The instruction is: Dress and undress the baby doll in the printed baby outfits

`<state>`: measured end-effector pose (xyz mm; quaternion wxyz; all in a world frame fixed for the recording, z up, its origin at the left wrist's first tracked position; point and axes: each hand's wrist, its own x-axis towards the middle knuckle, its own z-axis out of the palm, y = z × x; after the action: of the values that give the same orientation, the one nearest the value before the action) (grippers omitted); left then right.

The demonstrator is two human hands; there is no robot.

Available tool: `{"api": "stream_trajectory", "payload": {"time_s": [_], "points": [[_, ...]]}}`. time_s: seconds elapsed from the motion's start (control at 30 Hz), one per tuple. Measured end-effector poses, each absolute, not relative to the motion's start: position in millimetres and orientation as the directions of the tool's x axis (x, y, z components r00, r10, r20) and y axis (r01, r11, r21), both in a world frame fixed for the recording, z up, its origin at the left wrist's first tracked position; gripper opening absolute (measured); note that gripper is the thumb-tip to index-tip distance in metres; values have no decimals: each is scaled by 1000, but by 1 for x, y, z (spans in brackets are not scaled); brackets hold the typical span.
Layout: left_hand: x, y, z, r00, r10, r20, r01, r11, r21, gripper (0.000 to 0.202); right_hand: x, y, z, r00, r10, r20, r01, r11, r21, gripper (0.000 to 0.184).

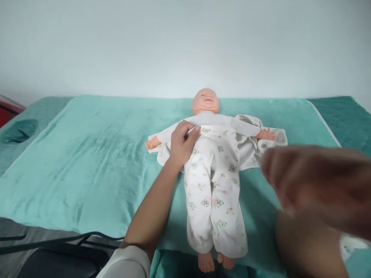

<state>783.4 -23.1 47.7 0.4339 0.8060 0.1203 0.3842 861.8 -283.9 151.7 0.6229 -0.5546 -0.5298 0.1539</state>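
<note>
White trousers point(224, 166) pinched by left hand point(183, 143); right hand point(307, 183) blurred, its grip indiscernible.

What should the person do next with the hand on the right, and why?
Probably lower the right hand to the free side of the waistband. The left hand is already at the other side of the patterned trousers, while the right, blurred, appears clear of the doll.
</note>
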Motion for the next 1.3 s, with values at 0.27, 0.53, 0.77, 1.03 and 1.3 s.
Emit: {"api": "stream_trajectory", "payload": {"time_s": [0.27, 0.53, 0.77, 1.03, 1.3], "points": [[784, -23, 47, 659, 475, 583, -158, -670, 725, 35, 901, -194, 65, 640, 600, 481, 641, -72, -764, 29], [785, -23, 46, 650, 461, 604, -169, -687, 707, 35, 904, -195, 58, 677, 613, 407, 583, -109, -805, 21], [785, -24, 46, 645, 462, 609, -168, -691, 703, 37, 905, -192, 55, 694, 601, 396, 554, -96, -827, 24], [785, -29, 45, 631, 321, 706, -105, -867, 487, 45, 908, -195, 50, 510, 614, 602, 800, -84, -593, 42], [777, -34, 32, 529, 298, 795, 10, -938, 346, 44, 901, -201, 48, 464, 635, 618, 842, -101, -529, 44]]}}
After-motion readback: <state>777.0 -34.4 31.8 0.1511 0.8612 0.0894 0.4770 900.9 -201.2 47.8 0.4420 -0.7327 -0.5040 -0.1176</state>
